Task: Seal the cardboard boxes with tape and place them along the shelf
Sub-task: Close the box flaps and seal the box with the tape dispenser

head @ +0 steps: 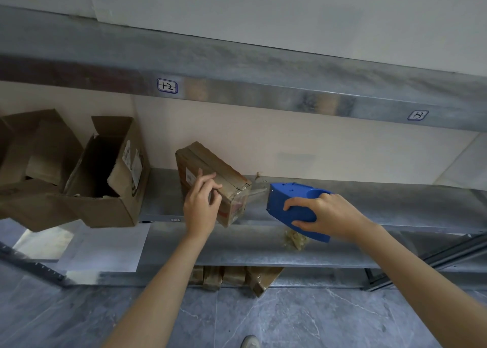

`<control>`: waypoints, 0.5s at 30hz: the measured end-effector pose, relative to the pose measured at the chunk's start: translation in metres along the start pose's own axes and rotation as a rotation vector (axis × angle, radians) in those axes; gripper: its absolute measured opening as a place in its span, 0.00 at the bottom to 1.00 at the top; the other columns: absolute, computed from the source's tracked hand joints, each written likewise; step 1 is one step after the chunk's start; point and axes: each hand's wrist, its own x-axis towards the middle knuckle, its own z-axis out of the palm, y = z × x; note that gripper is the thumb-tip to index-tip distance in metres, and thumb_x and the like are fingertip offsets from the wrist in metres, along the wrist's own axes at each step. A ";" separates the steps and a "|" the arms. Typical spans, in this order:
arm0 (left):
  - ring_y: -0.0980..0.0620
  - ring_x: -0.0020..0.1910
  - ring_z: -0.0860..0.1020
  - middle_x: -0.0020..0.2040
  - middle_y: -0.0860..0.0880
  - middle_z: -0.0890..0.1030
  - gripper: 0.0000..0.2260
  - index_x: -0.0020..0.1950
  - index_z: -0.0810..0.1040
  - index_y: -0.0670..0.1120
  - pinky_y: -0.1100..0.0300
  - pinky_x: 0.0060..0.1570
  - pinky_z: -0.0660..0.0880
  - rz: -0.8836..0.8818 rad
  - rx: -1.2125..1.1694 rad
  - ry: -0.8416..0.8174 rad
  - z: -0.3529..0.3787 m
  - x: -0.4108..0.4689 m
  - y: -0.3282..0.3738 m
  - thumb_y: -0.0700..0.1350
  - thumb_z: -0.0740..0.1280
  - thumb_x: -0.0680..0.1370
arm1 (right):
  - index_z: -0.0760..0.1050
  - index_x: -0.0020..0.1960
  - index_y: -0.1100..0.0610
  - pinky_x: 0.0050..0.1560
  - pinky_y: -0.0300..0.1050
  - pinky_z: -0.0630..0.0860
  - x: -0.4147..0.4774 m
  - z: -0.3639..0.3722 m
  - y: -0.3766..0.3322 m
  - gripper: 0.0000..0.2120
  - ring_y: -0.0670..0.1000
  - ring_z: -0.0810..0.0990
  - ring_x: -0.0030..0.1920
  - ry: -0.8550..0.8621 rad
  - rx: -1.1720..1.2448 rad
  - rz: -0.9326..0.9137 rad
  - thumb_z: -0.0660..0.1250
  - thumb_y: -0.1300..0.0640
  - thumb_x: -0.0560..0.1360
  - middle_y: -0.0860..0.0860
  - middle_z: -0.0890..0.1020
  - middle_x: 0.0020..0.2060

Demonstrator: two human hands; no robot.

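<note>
Gripping the near top edge of the small box [208,163], the left hand [201,205] has its fingers curled over the cardboard and its thumb on the side with the white sticker. The right hand [329,216] holds the blue tape gun [284,197], with the fingers wrapped over the top and the thumb tucked under.

The small box is on the metal shelf [395,210], close to the back wall, and it is turned crooked. I cannot tell if it lies flat or if one end is lifted. Its top flaps are closed. Shiny clear tape covers its right end.

Just to the right of the small box is the tape gun, not touching it. A thin strip of clear tape [257,193] runs from the right end of the box to the nose of the tape gun.

In front of the small box and a bit to the right, a scrunched ball of old tape [295,239] lies near the shelf's front edge.

To the left of the small box stands a bigger open box [105,184] with its flaps up. Further left is another open box [39,147]. A white sheet of paper [105,245] lies in front of them.

Above the small box, a higher shelf rail has a little label [167,86] on it, and a second label [417,115] sits far off to the right.

Below the small box, under the shelf, a few brown boxes [237,276] stand in a row on the grey floor [263,321].
</note>
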 end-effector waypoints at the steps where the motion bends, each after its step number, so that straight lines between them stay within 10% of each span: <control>1: 0.42 0.72 0.70 0.63 0.48 0.80 0.03 0.46 0.80 0.42 0.39 0.54 0.79 -0.009 -0.009 0.019 0.002 -0.001 0.001 0.35 0.69 0.77 | 0.67 0.64 0.34 0.30 0.32 0.59 0.001 0.001 0.000 0.15 0.41 0.67 0.27 -0.004 -0.004 0.001 0.62 0.42 0.77 0.40 0.76 0.38; 15: 0.46 0.74 0.67 0.64 0.49 0.79 0.14 0.50 0.76 0.46 0.45 0.67 0.68 0.000 -0.006 0.073 0.011 -0.003 -0.003 0.33 0.73 0.68 | 0.66 0.65 0.34 0.30 0.31 0.60 0.008 0.010 0.001 0.16 0.41 0.68 0.27 -0.005 0.011 0.011 0.62 0.42 0.78 0.42 0.80 0.42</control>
